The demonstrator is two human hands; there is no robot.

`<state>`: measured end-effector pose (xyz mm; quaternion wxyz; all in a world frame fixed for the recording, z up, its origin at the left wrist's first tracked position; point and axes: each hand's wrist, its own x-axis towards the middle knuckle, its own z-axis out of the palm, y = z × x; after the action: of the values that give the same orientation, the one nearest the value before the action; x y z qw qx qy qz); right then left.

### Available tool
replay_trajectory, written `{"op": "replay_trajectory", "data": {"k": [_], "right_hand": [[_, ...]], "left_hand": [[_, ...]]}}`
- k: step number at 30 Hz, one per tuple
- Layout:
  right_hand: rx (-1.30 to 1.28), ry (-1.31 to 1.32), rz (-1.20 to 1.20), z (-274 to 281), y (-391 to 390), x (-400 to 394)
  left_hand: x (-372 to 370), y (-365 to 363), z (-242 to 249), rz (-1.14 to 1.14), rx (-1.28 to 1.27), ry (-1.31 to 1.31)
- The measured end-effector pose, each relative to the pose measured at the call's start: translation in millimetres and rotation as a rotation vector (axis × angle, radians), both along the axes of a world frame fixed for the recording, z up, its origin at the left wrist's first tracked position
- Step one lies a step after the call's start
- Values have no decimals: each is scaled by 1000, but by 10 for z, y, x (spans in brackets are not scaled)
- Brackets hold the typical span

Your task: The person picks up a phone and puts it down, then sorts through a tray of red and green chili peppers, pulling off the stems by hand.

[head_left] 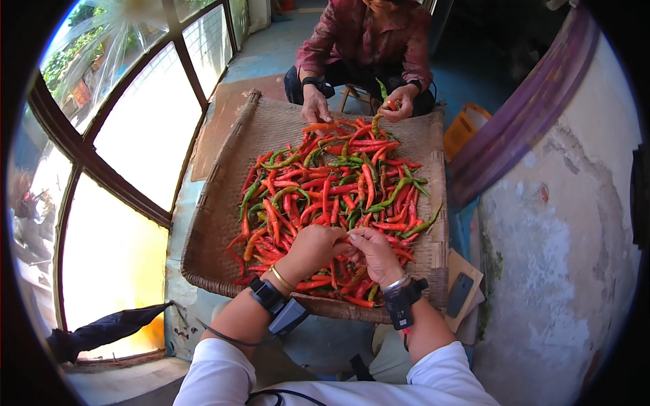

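Note:
Red and green chili peppers (332,186) lie heaped in a shallow woven basket (217,196). Over the near part of the heap, my left hand (315,247) and my right hand (374,254) meet fingertip to fingertip. Both are closed in a pinch, and a bit of red chili pepper (347,239) shows between them. Most of that pepper is hidden by my fingers. Several loose peppers lie right below my hands.
Across the basket sits another person (369,40), one hand on the peppers and the other holding some. A phone (460,294) lies on cardboard at the right. Windows (142,122) line the left, near a dark folded umbrella (108,331). An orange plastic crate (464,128) stands behind.

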<state>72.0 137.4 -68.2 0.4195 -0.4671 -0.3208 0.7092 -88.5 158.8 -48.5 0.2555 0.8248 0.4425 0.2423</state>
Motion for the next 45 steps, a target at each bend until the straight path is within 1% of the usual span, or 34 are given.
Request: {"op": "replay_trajectory", "data": {"k": [1, 3, 7, 10, 12, 13, 15, 16, 18, 20, 22, 24, 25, 26, 27, 28, 32, 34, 35, 36, 38, 39, 40, 43, 45], "right_hand": [[-4, 1, 5, 3, -3, 7], [10, -44, -41, 18, 21, 47], [50, -55, -87, 19, 71, 150], [41, -49, -140, 86, 80, 217], [45, -56, -144, 82, 92, 252], [43, -6, -172, 66, 102, 267], [40, 45, -196, 66, 113, 274], [19, 102, -182, 89, 104, 274], [-20, 215, -155, 126, 98, 283], [-23, 189, -136, 101, 107, 303], [-26, 165, -118, 94, 114, 334], [-28, 138, -164, 108, 133, 377], [-27, 145, -236, 129, 148, 389], [44, 232, -228, 9, 176, 500], [68, 323, -341, 83, 171, 464], [92, 414, -452, 188, 185, 421], [14, 452, -484, 235, 174, 402], [-31, 388, -239, 158, 156, 418], [-42, 424, -187, 114, 152, 413], [-46, 424, -186, 95, 147, 403], [-44, 441, -145, 56, 122, 359], [-46, 445, -143, 45, 121, 339], [-76, 443, -153, 35, 113, 328], [-121, 437, -171, 21, 86, 298], [-131, 433, -175, 32, 83, 273]], "left_hand": [[-21, -9, 7, 5, -4, 1], [-51, -1, 55, -60, -21, 90], [-91, -3, 101, -68, -10, 190], [-134, 23, 16, -64, 50, 159], [-151, 45, 16, 19, 163, 37], [-152, 51, 25, 22, 163, 39], [-154, 66, 44, -42, 156, -114], [-161, 79, 24, -40, 153, -113], [-175, 126, -39, -225, 3, -182], [-208, 152, -57, -245, -17, -198], [-236, 153, 43, -267, -39, -212], [-275, 142, 198, 133, -106, -290], [-320, 187, 170, 129, -109, -285], [-395, 248, 95, 260, -86, -321], [-473, 307, 18, 392, -62, -356], [-543, 363, -48, 393, -66, -351], [-725, 519, -277, 410, -148, -323], [-736, 518, -259, 454, 81, 11], [-718, 514, -253, 496, 42, 113], [-684, 509, -234, 497, 39, 115], [-649, 468, -208, 531, 10, 227], [-659, 469, -249, 500, 121, 261], [-671, 476, -275, 500, 121, 264], [-673, 487, -276, 458, 59, 302], [-687, 511, -252, 468, -74, 289]]}}
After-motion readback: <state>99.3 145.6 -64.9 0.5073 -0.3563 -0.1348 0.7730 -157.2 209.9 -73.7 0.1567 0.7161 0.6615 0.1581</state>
